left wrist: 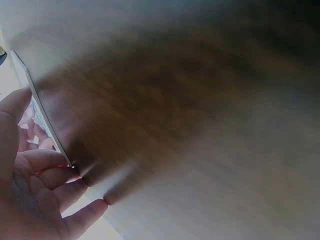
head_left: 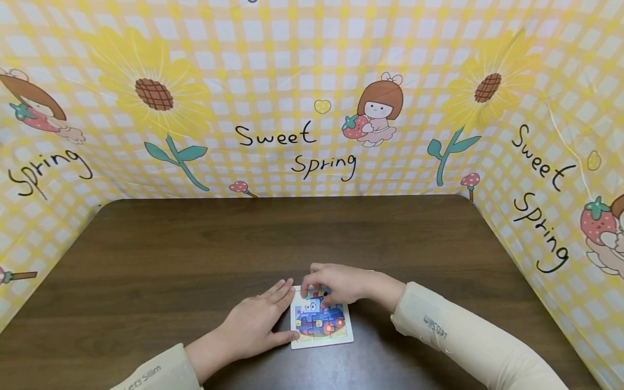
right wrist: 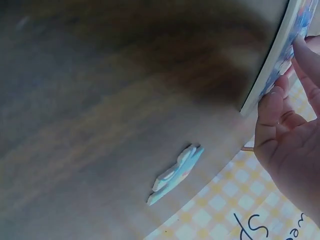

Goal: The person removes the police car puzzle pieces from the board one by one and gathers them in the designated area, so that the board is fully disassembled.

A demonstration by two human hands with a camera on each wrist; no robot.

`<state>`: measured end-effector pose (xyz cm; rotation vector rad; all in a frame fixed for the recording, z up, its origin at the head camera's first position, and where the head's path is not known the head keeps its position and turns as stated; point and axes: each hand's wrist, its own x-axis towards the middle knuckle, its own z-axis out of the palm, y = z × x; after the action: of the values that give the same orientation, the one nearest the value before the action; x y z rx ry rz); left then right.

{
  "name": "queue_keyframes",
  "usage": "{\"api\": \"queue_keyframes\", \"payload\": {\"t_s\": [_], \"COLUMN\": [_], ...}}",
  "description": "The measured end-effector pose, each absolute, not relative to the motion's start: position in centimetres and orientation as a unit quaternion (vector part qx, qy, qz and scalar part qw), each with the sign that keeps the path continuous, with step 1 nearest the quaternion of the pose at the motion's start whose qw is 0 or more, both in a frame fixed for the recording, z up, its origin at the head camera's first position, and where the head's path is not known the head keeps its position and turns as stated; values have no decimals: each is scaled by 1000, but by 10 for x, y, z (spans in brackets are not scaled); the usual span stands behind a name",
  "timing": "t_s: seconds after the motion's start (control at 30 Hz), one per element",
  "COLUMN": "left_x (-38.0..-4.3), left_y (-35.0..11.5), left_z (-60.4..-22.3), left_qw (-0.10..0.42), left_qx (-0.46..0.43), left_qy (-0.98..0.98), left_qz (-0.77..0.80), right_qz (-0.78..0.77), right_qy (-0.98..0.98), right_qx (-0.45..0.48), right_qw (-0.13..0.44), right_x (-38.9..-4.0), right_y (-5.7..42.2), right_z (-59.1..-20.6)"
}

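Under the puzzle [head_left: 323, 323], a brown desk [head_left: 195, 244]. Long side of the puzzle running near to far, neither hand clearly nearer. Along the puzzle's left edge, touching it, the left hand [head_left: 249, 325], fingers nearly straight, gripping nothing. Over the puzzle's far part, the right hand [head_left: 338, 284], fingers bent; cannot tell whether pinching anything. Right of the puzzle, apart, loose pieces [right wrist: 175, 176].
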<state>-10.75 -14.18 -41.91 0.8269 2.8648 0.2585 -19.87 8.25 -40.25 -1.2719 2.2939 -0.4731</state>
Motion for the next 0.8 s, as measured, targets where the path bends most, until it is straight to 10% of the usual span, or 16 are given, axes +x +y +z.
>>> {"api": "queue_keyframes", "payload": {"t_s": [0.8], "left_x": [-109], "left_y": [-141], "left_z": [-419], "left_qw": [83], "left_qx": [271], "left_qy": [955], "left_qz": [89], "right_qz": [-207], "right_qy": [840], "right_qx": [-449], "right_qw": [223], "right_x": [-195], "right_y": [85], "right_z": [-405]}}
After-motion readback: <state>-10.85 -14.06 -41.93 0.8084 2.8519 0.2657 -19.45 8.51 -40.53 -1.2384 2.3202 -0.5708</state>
